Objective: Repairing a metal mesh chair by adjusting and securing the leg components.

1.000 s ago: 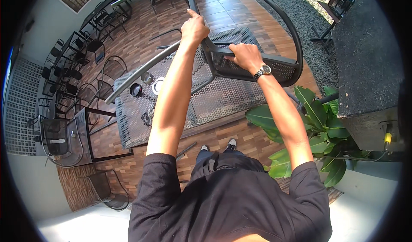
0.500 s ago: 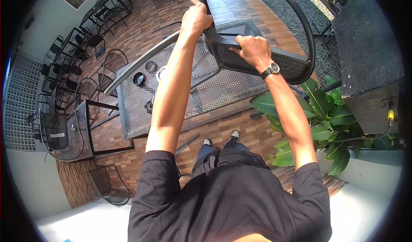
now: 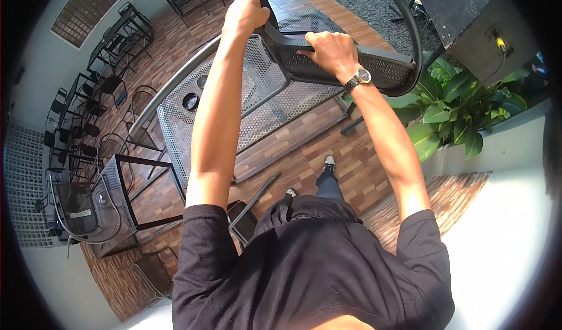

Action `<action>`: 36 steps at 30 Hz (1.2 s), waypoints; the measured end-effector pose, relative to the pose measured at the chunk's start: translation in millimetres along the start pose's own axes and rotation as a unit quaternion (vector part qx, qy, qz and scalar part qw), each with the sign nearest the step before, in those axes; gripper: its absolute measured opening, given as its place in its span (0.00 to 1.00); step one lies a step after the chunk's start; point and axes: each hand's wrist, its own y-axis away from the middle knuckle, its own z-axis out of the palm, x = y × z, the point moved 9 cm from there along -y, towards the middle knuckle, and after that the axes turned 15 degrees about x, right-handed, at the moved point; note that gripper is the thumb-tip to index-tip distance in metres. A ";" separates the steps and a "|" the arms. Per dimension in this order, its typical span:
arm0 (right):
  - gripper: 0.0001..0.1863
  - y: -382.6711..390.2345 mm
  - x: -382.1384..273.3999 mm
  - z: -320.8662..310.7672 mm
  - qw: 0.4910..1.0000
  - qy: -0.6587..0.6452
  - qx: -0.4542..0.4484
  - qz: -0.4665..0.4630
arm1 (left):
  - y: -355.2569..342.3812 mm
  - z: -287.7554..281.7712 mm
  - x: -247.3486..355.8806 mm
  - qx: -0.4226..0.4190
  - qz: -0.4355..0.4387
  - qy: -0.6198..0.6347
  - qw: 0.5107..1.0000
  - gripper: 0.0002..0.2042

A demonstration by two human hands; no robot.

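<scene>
My left hand (image 3: 246, 14) is closed on an upright bar of a dark metal chair (image 3: 380, 69), held raised above a perforated metal table (image 3: 178, 131). Lower and to the right, my right hand (image 3: 331, 55), with a watch at the wrist, grips the top edge of the chair's perforated panel. The chair's curved tubes reach out to both sides. On the table sit a black round bowl (image 3: 189, 101) and a small metal container (image 3: 202, 82) behind it, partly hidden by my left arm and the chair.
Dark chairs and tables (image 3: 111, 87) line the left wall. A mesh table (image 3: 114, 207) and wire chair (image 3: 79, 204) stand left; another chair (image 3: 242, 219) is below me. A leafy plant (image 3: 445, 110), concrete block (image 3: 462, 20) and gravel (image 3: 363, 8) lie to the right.
The chair and both hands have shifted slightly up and left in view. The view has turned, moving the plant and concrete block upward. One foot has stepped forward.
</scene>
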 end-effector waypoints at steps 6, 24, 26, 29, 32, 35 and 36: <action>0.19 -100.3 -134.7 -76.7 0.999 0.024 -0.022 0.022 | -40.5 -132.2 -92.7 -0.040 0.050 -0.014 0.998 0.47; 0.17 243.5 29.9 -185.4 0.986 0.096 0.038 -0.128 | 251.8 10.9 132.4 0.045 0.044 0.156 0.986 0.32; 0.13 244.8 20.5 -209.4 0.985 0.106 0.021 -0.132 | 268.2 -4.9 137.8 -0.005 0.015 0.172 0.985 0.28; 0.10 242.4 -6.3 -234.1 0.980 0.125 -0.004 -0.153 | 286.7 -30.9 124.6 0.059 0.027 0.216 0.974 0.25; 0.13 248.5 -26.2 -250.6 0.971 0.165 -0.024 -0.171 | 328.2 -69.5 127.4 0.086 0.042 0.425 0.900 0.14; 0.13 250.6 -71.2 -269.4 0.969 0.171 -0.045 -0.174 | 339.2 -67.5 102.8 0.043 -0.035 0.399 0.915 0.20; 0.13 252.2 -81.8 -276.0 0.968 0.175 -0.050 -0.172 | 348.3 -75.2 99.3 0.056 -0.031 0.410 0.910 0.21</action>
